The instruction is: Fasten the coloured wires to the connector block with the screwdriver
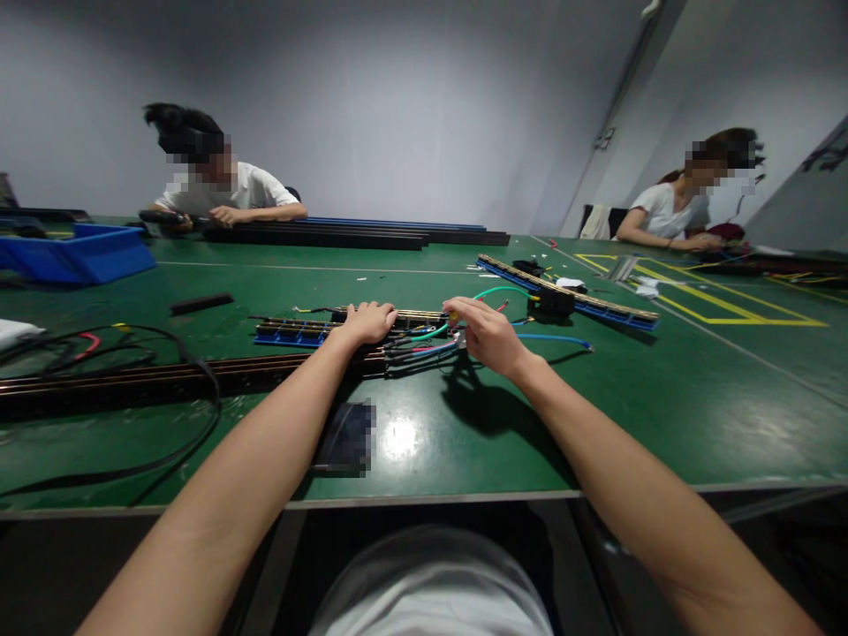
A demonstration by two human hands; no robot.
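Observation:
My left hand (368, 321) rests palm down, fingers curled, on the end of a short blue-and-brass rail (291, 330) in the middle of the green table (464, 442). A bundle of coloured wires (430, 340), green, red, blue and black, runs out of the rail's right end. My right hand (487, 334) hovers at those wires with fingers pinched together near a small yellow-tipped wire end (454, 314). What the fingers hold is too small to make out.
A long dark rail (132, 380) and a looped black cable (192, 389) lie at the left. A second blue rail with a black block (553, 302) lies at the right. A blue bin (79, 252) and long black rails (344, 234) are at the back. Two people sit across the table.

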